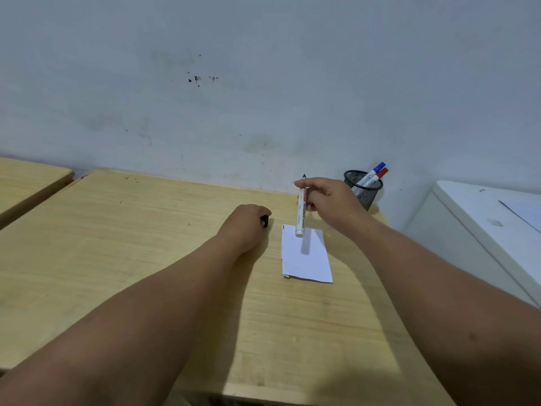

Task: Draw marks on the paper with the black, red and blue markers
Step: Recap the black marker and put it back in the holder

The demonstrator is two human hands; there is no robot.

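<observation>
A light wooden table stands against the wall. A white paper lies flat toward its right edge, and a black mesh pen cup sits at the far right corner.

Bare wooden counter wide open to the left of the left hand, paper flat under the right hand, mesh cup standing just beyond it, wall closing the far side, white cabinet blocking further right.
</observation>
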